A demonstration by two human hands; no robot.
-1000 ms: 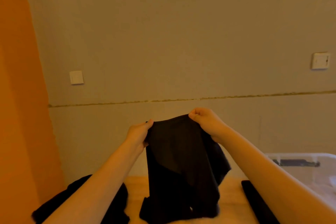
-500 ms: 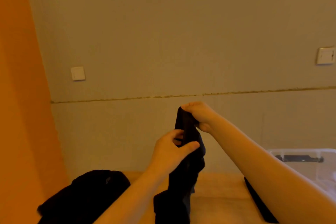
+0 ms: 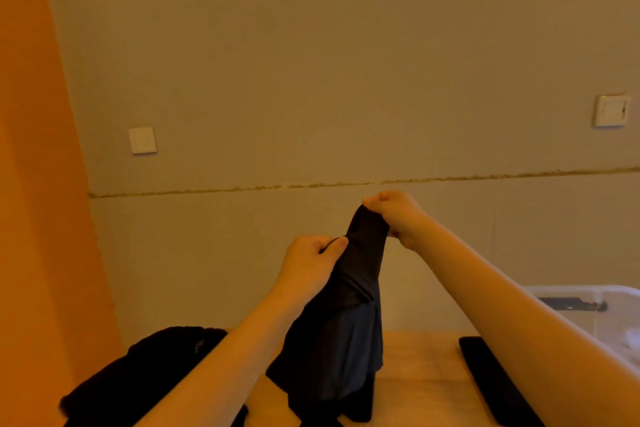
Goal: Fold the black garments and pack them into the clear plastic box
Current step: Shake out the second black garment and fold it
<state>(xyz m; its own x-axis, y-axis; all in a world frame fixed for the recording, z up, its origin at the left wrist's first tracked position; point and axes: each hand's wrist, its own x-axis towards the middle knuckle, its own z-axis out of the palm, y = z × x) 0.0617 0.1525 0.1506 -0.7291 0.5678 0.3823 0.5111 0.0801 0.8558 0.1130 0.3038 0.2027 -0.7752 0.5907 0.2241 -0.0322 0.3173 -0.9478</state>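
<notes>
Your right hand (image 3: 398,215) is raised in front of you, its fingers curled tightly around the top end of a black, thin fabric garment (image 3: 346,329). Your left hand (image 3: 311,267) is just below and to the left of it, and pinches the same garment between the thumb and the bent fingers. The cloth hangs down from both hands in a narrow bunch and its lower end reaches the light wooden table surface (image 3: 419,371).

Below your left forearm lies a crumpled heap of black clothes (image 3: 145,378) on the table. Under your right forearm you see a flat, long black folded piece (image 3: 491,381). Behind the right arm, at the far right, stands the clear plastic storage box (image 3: 585,305) with a dark latch; the garment is well apart from it.
</notes>
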